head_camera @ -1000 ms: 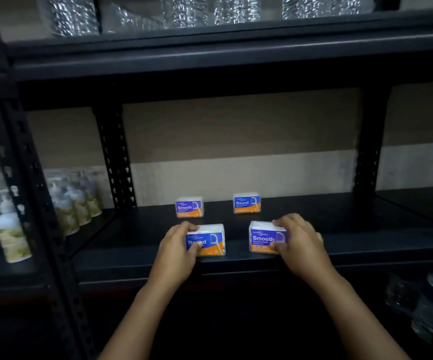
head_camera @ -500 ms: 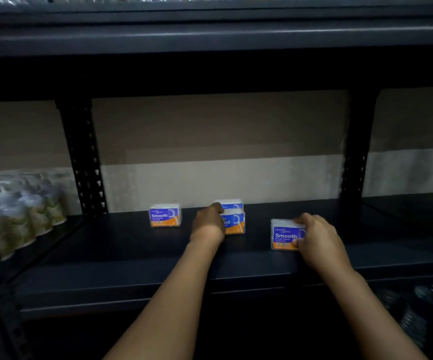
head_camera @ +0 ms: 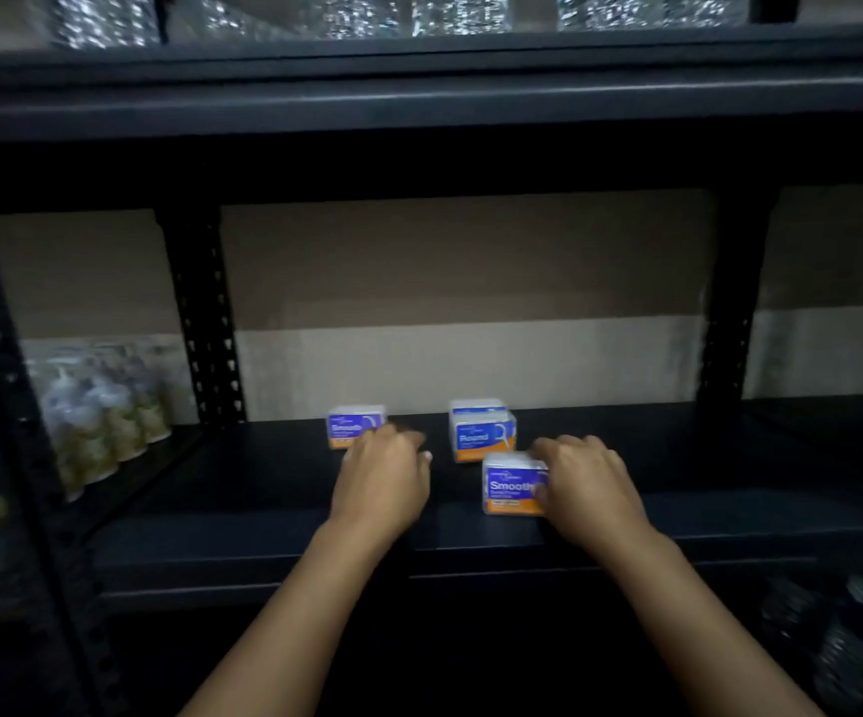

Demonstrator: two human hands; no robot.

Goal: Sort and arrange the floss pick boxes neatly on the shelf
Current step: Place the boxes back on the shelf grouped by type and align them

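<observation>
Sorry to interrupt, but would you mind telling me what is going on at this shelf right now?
A person is sorting floss pick boxes on a dark metal shelf. The right hand grips a Smooth box near the front edge. The left hand, with nothing in it, hovers just in front of another Smooth box further back. Between them, a Round box stands in front of another box that is mostly hidden. Pump bottles fill the neighbouring bay.

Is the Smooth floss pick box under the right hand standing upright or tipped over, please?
Upright: the Smooth floss pick box stands on the shelf, its label level and readable, with the right hand holding its side.
</observation>
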